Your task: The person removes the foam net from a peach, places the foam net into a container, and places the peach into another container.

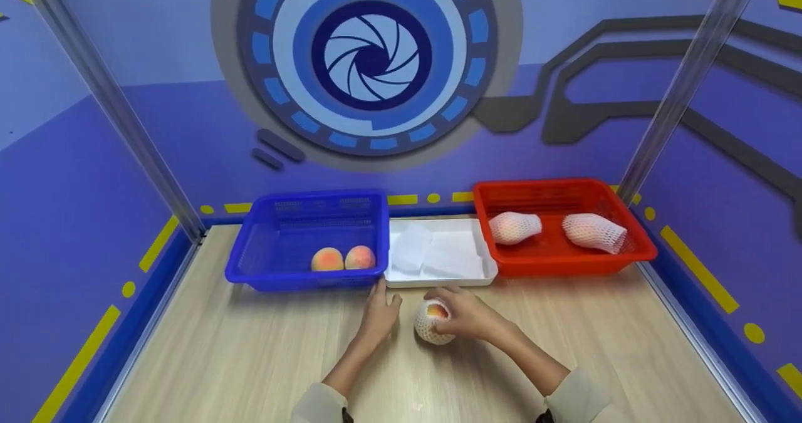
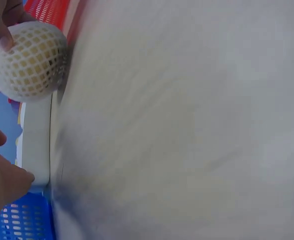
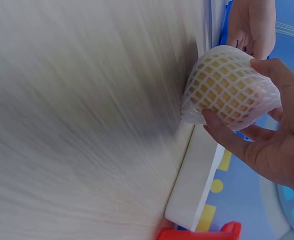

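Note:
A peach in a white foam net sleeve (image 1: 431, 330) is in my right hand (image 1: 468, 313), low over the wooden table in front of the white tray. The thumb and fingers (image 3: 226, 131) grip it from the right side. Reddish fruit shows through the sleeve's open top. My left hand (image 1: 380, 315) is to the left of the peach, apart from it, with its fingers extended toward the near right corner of the blue basket (image 1: 301, 280). In the left wrist view, only part of the left hand (image 2: 7, 175) shows at the edge.
Two bare peaches (image 1: 327, 259) lie in the blue basket. The white tray (image 1: 438, 282), holding thin white sheets (image 1: 452, 257), stands between it and the red basket (image 1: 564, 263). Two net-sleeved peaches (image 1: 510, 229) lie in the red basket. Blue panels (image 1: 150, 128) wall in the table.

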The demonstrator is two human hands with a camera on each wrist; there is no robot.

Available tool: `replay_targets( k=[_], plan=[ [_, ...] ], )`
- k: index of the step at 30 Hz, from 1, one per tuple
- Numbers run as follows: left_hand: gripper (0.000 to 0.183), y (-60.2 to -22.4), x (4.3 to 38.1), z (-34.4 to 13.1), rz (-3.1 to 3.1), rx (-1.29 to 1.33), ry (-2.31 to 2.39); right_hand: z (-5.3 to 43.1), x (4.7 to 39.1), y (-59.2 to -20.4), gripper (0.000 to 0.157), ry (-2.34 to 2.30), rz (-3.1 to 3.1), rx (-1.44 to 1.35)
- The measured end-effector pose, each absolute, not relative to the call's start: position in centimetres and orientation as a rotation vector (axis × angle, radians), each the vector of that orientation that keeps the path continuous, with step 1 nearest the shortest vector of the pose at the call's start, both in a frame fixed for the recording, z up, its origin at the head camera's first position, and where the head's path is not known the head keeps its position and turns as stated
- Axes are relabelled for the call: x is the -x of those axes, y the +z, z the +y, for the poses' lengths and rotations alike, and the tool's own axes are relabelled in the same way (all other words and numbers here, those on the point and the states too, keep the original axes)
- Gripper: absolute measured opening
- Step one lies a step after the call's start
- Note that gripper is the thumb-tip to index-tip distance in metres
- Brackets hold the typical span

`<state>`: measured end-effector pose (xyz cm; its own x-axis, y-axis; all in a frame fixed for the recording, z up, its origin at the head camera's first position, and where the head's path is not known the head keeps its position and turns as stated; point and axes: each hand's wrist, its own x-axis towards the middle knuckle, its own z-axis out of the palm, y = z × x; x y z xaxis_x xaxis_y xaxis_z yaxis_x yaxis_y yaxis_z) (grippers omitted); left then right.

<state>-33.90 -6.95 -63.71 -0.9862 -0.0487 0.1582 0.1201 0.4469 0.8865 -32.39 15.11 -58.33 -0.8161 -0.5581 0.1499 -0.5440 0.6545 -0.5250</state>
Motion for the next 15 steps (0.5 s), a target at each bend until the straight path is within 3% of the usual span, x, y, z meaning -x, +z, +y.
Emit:
replay_targets(
  k=[5,15],
  plan=[
    [0.061,-63.8,34.5,-5.9,-2.454,-0.017,-1.589,15.3,32.3,-58.4,0.052,-0.869,2.836,0.959],
    [0.039,-64.6,37.6,-6.1,-2.356,-0.168,-1.641,15.1,32.6,-58.4,0.052,-0.842,2.799,0.958]
  ],
)
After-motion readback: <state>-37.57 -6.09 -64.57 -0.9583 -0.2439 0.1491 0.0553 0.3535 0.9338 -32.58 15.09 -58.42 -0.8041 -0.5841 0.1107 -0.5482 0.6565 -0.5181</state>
